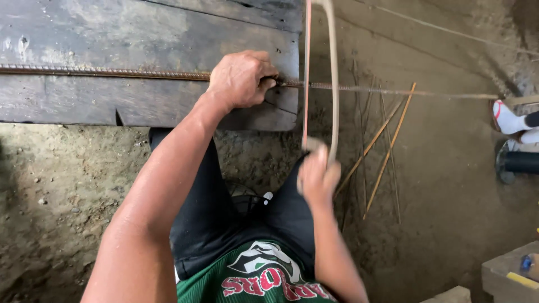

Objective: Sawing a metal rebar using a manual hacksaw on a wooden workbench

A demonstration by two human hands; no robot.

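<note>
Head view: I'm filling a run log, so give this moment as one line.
left hand pins rebar on plank | right hand grips hacksaw | blade across bar past plank edge

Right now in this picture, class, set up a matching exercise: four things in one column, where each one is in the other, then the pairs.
Things:
1. left hand
2. right hand
3. loose thin rods
4. wooden bench

Places:
A. lying on the dirt floor
B. gripping the hacksaw handle
C. under the rebar
D. pressing the rebar down

Pairs: 1-D, 2-B, 3-A, 4-C
</note>
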